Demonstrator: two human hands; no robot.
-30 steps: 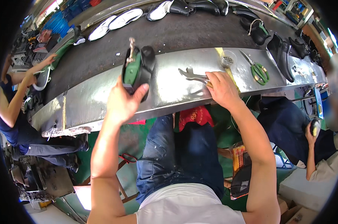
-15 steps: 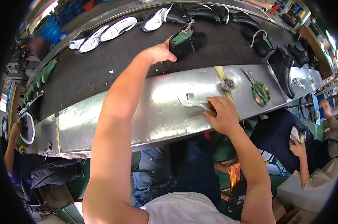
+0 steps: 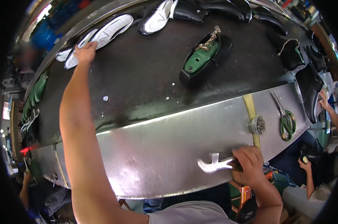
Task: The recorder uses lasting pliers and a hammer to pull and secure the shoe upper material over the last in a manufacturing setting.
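Observation:
At the far left of the bench, my left hand (image 3: 85, 53) grips the edge of a shoe (image 3: 72, 59) lying with its white underside up, in a row with others like it. Near the metal edge, my right hand (image 3: 248, 164) is closed round the handles of lasting pincers (image 3: 214, 163), whose curved jaw and square hammer block point left. Between and beyond my hands rests a black shoe (image 3: 191, 78) with a green last (image 3: 203, 58) inside it. A knotted cord loops out of the last.
On the metal strip (image 3: 169, 149) sit a small cup of nails (image 3: 257, 125) and green-handled scissors (image 3: 287, 123). A black boot (image 3: 308, 91) stands at the right. More black shoes line the far edge; green lasts (image 3: 34, 93) lie far left. Other people's hands work at both sides.
My left hand has let go of the black shoe with the green last and moved left to a white-bottomed shoe. My right hand keeps the pincers. The view has shifted.

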